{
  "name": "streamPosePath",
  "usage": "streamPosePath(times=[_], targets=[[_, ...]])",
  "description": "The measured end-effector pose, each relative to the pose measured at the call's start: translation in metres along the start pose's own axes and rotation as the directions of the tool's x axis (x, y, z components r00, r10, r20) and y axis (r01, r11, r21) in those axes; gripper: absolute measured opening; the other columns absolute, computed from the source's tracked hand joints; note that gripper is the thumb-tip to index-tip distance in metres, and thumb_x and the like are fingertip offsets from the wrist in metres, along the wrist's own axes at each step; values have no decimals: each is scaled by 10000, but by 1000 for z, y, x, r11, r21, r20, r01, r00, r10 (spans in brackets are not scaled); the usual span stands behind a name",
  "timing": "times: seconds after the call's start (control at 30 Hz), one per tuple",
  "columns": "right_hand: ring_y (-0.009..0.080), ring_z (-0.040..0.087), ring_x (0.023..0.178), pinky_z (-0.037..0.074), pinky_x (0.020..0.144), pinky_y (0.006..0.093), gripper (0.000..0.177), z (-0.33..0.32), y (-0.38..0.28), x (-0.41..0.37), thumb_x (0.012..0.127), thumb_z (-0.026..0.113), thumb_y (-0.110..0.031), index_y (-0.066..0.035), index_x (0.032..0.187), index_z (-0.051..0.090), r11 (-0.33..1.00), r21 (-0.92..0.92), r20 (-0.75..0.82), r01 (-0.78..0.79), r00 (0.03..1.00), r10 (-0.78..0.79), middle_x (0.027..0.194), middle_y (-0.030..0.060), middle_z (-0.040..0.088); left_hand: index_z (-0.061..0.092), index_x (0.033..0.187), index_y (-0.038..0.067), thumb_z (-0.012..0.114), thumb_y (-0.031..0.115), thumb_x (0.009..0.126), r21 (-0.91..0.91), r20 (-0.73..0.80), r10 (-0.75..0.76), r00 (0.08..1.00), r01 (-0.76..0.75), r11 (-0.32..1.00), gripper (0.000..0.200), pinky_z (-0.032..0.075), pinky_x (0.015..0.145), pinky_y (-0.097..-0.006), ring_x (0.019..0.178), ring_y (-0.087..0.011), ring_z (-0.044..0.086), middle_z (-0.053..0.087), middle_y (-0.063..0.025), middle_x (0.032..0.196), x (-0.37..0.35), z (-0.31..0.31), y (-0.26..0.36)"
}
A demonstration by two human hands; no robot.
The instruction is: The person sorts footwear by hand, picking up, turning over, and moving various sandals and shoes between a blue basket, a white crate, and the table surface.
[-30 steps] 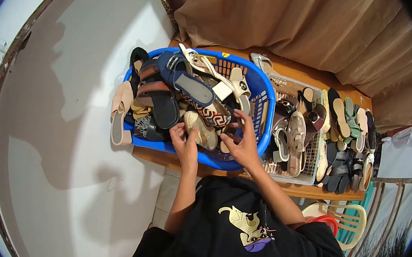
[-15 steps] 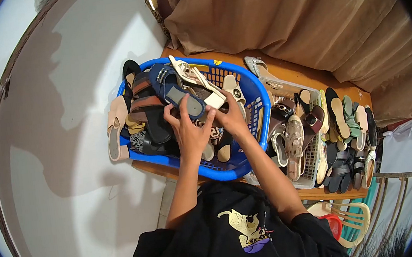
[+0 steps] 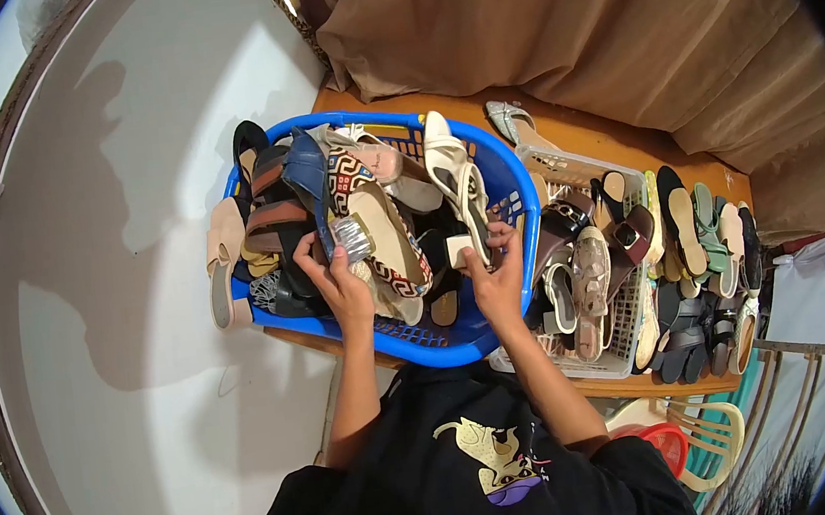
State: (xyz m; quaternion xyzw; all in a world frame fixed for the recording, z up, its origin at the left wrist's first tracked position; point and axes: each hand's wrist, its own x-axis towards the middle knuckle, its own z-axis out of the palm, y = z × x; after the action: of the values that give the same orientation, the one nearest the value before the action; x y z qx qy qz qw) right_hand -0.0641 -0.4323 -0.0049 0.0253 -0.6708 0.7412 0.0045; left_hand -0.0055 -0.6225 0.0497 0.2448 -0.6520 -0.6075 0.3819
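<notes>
My left hand (image 3: 344,293) grips the heel end of a blue sandal (image 3: 305,173), which is turned on its side over the left part of the blue basket (image 3: 473,352). My right hand (image 3: 497,274) holds a white heeled sandal (image 3: 465,187) by its block heel, at the basket's right side. Between the hands lies a patterned flat shoe (image 3: 385,230) with a beige insole. Brown-strapped sandals (image 3: 276,224) are heaped at the left, and a pink-insoled sandal (image 3: 381,163) rests near the back.
To the right, a white basket (image 3: 618,346) holds several shoes. Beyond it, more sandals (image 3: 676,230) stand in rows on the wooden table (image 3: 613,156). A brown curtain (image 3: 509,26) hangs behind, a white wall (image 3: 124,288) is at left, and a chair (image 3: 728,435) is at lower right.
My hands have moved apart, the right one carrying the white sandal rightward. The blue sandal has turned onto its side, and the patterned shoe between them is now uncovered.
</notes>
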Motion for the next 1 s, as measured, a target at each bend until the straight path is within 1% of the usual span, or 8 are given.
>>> streamPosePath(times=[0.07,0.1,0.3,0.4,0.5,0.67,0.8,1.0], targets=[[323,512,1151,458,922,379,332,-10,-19,-8,856,772,-47,-13,1022,486,894,-410,76,181,984,-164,1222,188,467,382,1348,18,486,196,1055,-116,-8,-3,1000,2,993,359,452,1023,-380,1118,-263,591,567,-213,1275,-2,5,5],[349,506,1096,426,964,434,309,-8,-28,-12,825,773,-34,-18,980,505,916,-398,57,45,998,-24,1143,196,450,374,1357,19,493,216,1047,-115,-19,-6,1000,3,993,385,455,1017,-382,1126,-269,597,573,-221,1261,1,5,3],[427,518,1187,433,1054,427,562,4,-42,-22,756,771,-12,-35,1269,542,649,-666,365,368,919,-146,1283,230,468,354,1359,1,545,196,1033,151,87,-44,995,31,988,425,445,1010,-422,1093,-331,619,614,-232,1210,-12,22,14],[460,477,1284,399,1113,488,680,19,-76,-11,736,763,-15,-43,1374,530,910,-253,508,329,845,-164,1410,254,436,375,1385,-3,583,169,999,206,142,37,989,-66,976,472,396,1045,-487,1207,-406,554,549,-279,1310,-23,28,2],[350,568,1255,458,1063,402,758,12,-30,-8,755,821,-105,-26,1432,490,988,-146,435,53,900,16,1308,214,558,412,1393,9,607,418,977,355,393,177,902,-326,876,615,4,1226,-680,1287,-468,522,548,-253,1340,-50,43,23],[251,644,1130,540,927,372,665,-19,-51,-28,840,780,-136,-4,1421,483,980,-200,306,5,950,58,1275,176,607,421,1382,10,619,481,968,303,517,223,826,-420,855,658,81,1216,-679,1259,-426,568,586,-239,1300,-76,60,23],[266,660,1110,542,932,369,670,-35,-65,-35,827,756,-84,2,1429,474,966,-251,309,64,951,17,1256,202,618,439,1367,-1,723,412,892,255,528,195,827,-373,892,690,329,1114,-567,1150,-403,578,577,-215,1252,-81,54,33],[437,527,1339,411,1135,457,815,-39,-68,-37,770,765,-66,48,1489,399,819,-464,378,338,912,-162,1431,281,522,479,1297,10,789,473,835,399,601,150,785,-457,795,724,373,1066,-502,1127,-381,590,616,-192,1169,-82,51,42]])
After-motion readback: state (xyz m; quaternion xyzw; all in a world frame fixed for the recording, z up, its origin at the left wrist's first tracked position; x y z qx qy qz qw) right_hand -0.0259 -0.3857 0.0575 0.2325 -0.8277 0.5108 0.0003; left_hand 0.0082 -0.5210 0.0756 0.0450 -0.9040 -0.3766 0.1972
